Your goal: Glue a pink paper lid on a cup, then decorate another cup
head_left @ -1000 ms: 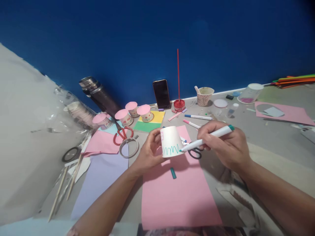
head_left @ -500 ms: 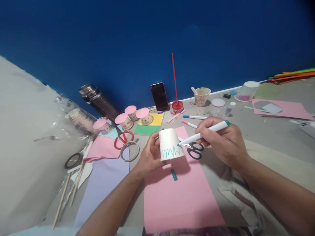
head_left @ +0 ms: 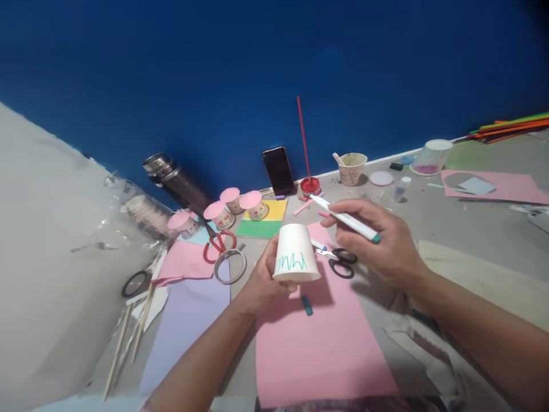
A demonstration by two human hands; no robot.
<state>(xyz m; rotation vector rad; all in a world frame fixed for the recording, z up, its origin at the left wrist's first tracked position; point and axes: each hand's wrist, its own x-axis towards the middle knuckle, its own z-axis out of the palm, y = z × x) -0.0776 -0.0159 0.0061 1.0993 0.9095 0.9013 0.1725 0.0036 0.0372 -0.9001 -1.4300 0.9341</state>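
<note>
My left hand grips an upside-down white paper cup with a teal zigzag line drawn near its rim. My right hand holds a white marker with a teal end, its tip pointing up and left, away from the cup. Under the cup, the marker's teal cap lies on a pink paper sheet. Small black-handled scissors rest on the sheet just right of the cup.
Red scissors, a tape ring, several pink-lidded cups, a lilac sheet and wooden sticks lie left. A phone, red paint pot with stick and patterned cup stand by the blue wall.
My right hand lifted the marker off the cup and swung its tip up and away to the left. My left hand tilted the cup more upright.
</note>
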